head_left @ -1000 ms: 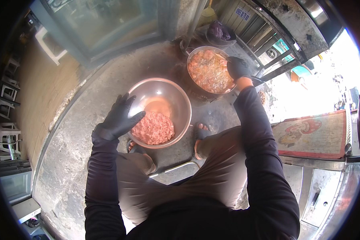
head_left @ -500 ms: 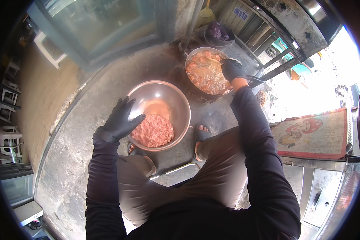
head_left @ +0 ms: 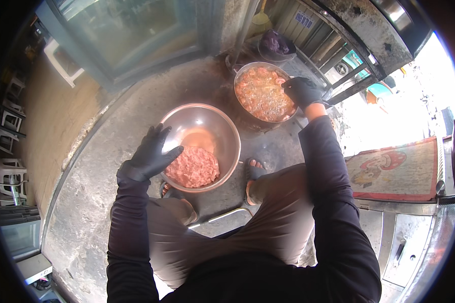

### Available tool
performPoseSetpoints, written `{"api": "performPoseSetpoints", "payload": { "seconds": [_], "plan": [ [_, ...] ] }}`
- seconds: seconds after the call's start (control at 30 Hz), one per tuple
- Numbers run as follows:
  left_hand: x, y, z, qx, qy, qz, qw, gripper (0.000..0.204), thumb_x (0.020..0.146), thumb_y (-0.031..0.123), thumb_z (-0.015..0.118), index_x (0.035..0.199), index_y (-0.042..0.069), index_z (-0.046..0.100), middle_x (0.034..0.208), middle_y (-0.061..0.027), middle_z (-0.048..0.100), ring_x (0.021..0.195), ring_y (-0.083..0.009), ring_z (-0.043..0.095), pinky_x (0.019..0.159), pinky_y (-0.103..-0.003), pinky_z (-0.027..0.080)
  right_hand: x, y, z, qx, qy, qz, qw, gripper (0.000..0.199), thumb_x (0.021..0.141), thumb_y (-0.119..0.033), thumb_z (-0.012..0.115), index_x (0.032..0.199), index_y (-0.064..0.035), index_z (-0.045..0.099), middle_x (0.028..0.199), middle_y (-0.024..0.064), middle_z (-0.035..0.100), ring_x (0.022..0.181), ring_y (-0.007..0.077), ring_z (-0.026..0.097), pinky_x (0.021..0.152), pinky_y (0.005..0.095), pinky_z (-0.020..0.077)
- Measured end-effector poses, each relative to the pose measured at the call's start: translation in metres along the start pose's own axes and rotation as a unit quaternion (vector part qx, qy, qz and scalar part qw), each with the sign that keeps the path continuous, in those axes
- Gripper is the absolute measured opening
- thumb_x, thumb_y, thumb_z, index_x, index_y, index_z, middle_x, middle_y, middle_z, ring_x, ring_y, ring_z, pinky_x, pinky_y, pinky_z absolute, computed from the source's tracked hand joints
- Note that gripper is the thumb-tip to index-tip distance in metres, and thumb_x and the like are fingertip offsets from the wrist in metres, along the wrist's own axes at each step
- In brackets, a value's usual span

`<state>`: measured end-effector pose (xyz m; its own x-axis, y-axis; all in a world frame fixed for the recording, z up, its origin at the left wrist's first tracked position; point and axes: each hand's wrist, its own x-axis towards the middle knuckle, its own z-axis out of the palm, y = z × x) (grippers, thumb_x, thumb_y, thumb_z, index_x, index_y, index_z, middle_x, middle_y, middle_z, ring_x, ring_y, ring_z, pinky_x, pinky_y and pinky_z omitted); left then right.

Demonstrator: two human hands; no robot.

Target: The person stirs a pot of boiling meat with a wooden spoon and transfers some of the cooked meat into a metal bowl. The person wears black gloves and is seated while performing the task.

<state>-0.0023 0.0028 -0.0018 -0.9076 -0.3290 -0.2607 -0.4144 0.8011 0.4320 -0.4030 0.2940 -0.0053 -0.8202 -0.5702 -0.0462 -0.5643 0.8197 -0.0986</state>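
Observation:
A wide metal bowl (head_left: 231,132) stands on the ground before me, with a lump of pink minced meat (head_left: 193,168) in its near part and a little pinkish liquid behind it. My left hand (head_left: 149,155), in a black glove, lies at the bowl's left rim, fingers spread, thumb reaching over the edge towards the meat. Farther off to the right, a round pot (head_left: 258,119) holds bubbling liquid with pinkish-orange pieces (head_left: 260,88). Over its right rim, my black-gloved right hand (head_left: 302,92) is closed; whatever it grips is hidden by the fingers.
Behind the pot sits a dark container with a purple bag (head_left: 276,42). A metal rack (head_left: 346,68) rises at the far right, and a metal cabinet (head_left: 407,237) stands at the near right. A glass-panelled frame (head_left: 121,38) fills the far left. White plastic stools (head_left: 12,177) line the left.
My right hand has moved right, from over the pot's contents to its rim. The thin light-coloured stick that reached from it into the pot no longer shows. My left hand stays put.

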Motion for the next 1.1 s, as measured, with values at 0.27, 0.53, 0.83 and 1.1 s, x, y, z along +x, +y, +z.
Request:
{"api": "performPoseSetpoints", "payload": {
  "seconds": [0.27,0.53,0.83,1.1],
  "plan": [
    [-0.001,0.002,0.003,0.009,0.001,0.005,1.0,0.076,0.093,0.047,0.067,0.15,0.004,0.042,0.158,-0.0254,0.034,0.15,-0.041,0.026,0.12,-0.047,0.029,-0.029,-0.017,-0.007,-0.038,0.009,-0.073,0.997,0.021,0.082,-0.032,0.067,0.098,-0.0292,0.08,0.097,0.0079,0.075,0.092,0.0287,0.071,0.085,0.041,0.0553],
    [0.002,-0.01,0.011,-0.015,0.025,0.049,0.998,0.078,0.091,0.054,0.067,0.147,0.004,0.044,0.154,-0.0296,0.037,0.144,-0.0521,0.03,0.117,-0.055,0.031,-0.024,-0.045,0.004,-0.071,-0.038,-0.083,0.993,0.023,0.086,-0.029,0.06,0.099,-0.0241,0.078,0.103,0.0048,0.075,0.1,0.0247,0.07,0.089,0.0391,0.0535],
    [0.001,-0.007,0.01,0.012,0.018,0.029,0.999,0.075,0.092,0.049,0.068,0.148,0.005,0.044,0.156,-0.0268,0.036,0.147,-0.0453,0.029,0.118,-0.05,0.03,-0.027,-0.039,0.006,-0.078,0.007,-0.13,0.988,0.022,0.084,-0.029,0.062,0.091,-0.0157,0.079,0.092,0.0114,0.076,0.086,0.0307,0.073,0.077,0.0443,0.0563],
    [-0.003,-0.001,0.004,0.0,0.008,0.019,1.0,0.075,0.092,0.047,0.069,0.148,0.003,0.044,0.157,-0.0255,0.036,0.149,-0.0424,0.028,0.119,-0.048,0.03,-0.02,-0.049,0.024,-0.113,0.017,-0.126,0.985,0.026,0.086,-0.027,0.059,0.102,-0.02,0.078,0.097,0.0124,0.075,0.096,0.0316,0.072,0.084,0.0453,0.0553]
  ]
}}
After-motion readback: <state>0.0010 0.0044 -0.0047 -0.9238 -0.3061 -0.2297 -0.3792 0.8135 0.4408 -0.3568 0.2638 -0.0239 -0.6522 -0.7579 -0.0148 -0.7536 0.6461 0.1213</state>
